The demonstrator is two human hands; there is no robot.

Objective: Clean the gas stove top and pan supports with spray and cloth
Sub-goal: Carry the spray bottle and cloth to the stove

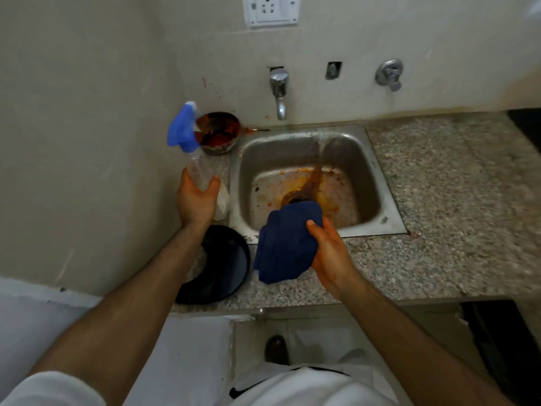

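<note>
We see a stained sink [377,183] centre, tap [279,92] at twelve, dirty bowl [218,133] at ten, black plate [216,265] at seven.

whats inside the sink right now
The sink holds orange-brown stains and food specks across its floor, with a brown streak running down to the drain. No dishes show. The blue cloth in the right hand covers the near part of the basin and part of the drain.

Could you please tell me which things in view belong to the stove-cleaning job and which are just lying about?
For the job:
spray bottle, in the left hand
blue cloth, in the right hand

Lying about:
dirty bowl
stained sink
black pan
tap
</note>
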